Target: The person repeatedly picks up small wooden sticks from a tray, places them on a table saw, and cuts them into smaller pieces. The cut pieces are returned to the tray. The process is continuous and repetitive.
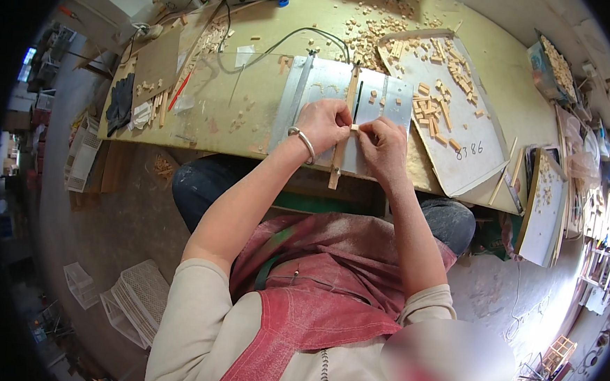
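My left hand (325,127), with a bangle at the wrist, and my right hand (384,148) meet over a metal work plate (318,86). Between their pinched fingertips is a small pale wooden block (354,128), partly covered by the fingers. Under it a narrow wooden strip (337,161) runs across the plate from front to back, its near end jutting past the table edge. Just right of the strip, a dark slot (359,99) is cut in the plate. A few loose wooden pieces (373,95) lie on the plate beyond my right hand.
A flat board (474,159) with many wooden blocks lies at right, with small offcuts (370,41) heaped behind it. A black cable (286,36) crosses the table's back. At left are dark gloves (120,102), a red pen-like stick (180,90) and wooden strips.
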Motion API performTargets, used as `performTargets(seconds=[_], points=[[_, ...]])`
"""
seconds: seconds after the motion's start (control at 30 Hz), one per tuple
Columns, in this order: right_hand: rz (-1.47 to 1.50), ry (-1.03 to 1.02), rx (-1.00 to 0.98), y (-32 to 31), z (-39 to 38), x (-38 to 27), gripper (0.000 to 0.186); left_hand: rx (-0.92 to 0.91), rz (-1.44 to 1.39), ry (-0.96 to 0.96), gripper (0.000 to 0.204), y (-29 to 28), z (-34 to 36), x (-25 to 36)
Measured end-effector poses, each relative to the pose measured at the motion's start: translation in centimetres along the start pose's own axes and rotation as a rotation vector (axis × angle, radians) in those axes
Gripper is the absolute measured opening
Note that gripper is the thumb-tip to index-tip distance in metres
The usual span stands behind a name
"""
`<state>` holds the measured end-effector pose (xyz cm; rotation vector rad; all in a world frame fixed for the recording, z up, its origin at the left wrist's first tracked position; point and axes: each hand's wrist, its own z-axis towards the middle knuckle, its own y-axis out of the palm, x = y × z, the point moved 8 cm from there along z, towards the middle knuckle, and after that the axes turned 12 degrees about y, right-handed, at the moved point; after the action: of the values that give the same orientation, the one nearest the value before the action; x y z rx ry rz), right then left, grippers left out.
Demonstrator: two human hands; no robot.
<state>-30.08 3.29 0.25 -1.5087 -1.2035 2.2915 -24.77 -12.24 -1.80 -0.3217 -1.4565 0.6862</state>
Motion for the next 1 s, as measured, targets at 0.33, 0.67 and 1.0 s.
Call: performTargets(seconds=[0.33, 0.67, 1.0], points=[[-0.011, -0.077, -0.036, 0.0, 0.3, -0.3, 0.004, 0.000, -0.028, -0.010, 0.013, -0.1, -0.2, 0.0], [-0.012, -0.105, -0.011, 0.1, 1.0, -0.5, 0.005, 0.013, -0.021, -0.029, 0.014, 0.0, 0.7, -0.8], [0.000, -0.080, 0.000, 0.3, 1.8, -0.1, 0.006, 0.013, 0.019, -0.011, 0.016, -0.3, 1.8, -0.7]])
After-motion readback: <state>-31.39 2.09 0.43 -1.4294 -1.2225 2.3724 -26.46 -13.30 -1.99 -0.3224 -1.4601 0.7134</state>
